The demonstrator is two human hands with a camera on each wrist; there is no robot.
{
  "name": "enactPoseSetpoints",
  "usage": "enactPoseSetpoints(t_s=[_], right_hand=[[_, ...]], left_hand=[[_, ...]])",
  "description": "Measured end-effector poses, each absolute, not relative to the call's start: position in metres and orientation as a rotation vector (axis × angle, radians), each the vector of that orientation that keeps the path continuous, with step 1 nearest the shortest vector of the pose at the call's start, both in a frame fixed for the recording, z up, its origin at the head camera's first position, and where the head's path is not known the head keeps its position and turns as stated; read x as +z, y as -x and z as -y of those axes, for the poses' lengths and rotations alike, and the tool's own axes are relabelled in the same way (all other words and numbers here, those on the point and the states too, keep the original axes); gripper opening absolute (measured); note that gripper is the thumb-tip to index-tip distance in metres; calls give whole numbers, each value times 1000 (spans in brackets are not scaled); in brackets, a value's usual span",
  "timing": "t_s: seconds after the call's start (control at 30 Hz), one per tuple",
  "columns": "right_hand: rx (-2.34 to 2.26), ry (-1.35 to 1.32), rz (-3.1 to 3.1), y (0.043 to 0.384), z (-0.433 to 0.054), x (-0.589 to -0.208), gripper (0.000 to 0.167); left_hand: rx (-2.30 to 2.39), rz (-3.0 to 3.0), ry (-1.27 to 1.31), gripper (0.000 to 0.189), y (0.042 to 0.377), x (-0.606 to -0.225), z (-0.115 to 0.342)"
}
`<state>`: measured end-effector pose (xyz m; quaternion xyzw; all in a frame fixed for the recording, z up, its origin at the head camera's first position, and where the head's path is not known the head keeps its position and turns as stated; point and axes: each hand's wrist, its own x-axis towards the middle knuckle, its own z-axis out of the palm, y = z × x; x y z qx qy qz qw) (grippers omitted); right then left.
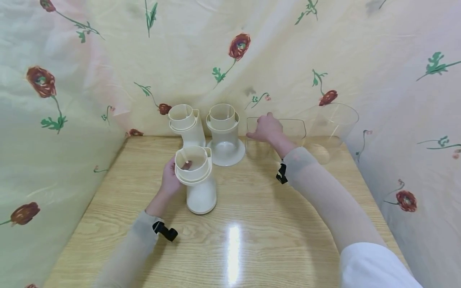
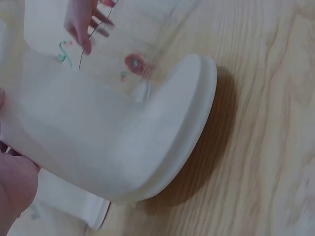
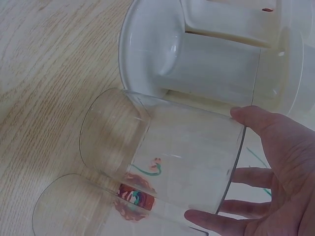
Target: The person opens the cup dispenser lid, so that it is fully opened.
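Observation:
In the head view, my left hand (image 1: pixel 171 176) grips the side of a white plastic cup-like stand (image 1: pixel 201 196) with a ringed, open top and a flared foot. Its foot (image 2: pixel 167 132) casts a dark shadow on the wood in the left wrist view, and only part of my hand (image 2: pixel 17 182) shows there. My right hand (image 1: pixel 268 129) reaches to the back of the table and spans the rim of a clear plastic container (image 3: pixel 192 152), thumb at one edge and fingers at the other. Its rounded bottom faces the tabletop.
Two similar white stands (image 1: pixel 194 134) (image 1: pixel 226 138) stand at the back, left of the clear container. A second clear container (image 1: pixel 333 132) is close on its right. Flower-printed cloth (image 1: pixel 187 60) hangs behind and at both sides of the wooden table (image 1: pixel 273 232).

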<state>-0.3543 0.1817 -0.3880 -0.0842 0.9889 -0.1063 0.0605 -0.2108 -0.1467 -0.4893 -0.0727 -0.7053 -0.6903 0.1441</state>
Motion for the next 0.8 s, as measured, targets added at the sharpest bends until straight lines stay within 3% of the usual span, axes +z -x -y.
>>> enactPoseSetpoints(t_s=[0.33,0.8], right_hand=[[-319,246,-2992,354,-182,-390,69],[-309,268,-3012,347,-189,-389,69]], left_hand=[[-1842,1954,179,34,220,-472,194],[-1795,1933,84,28,259,-460,244]])
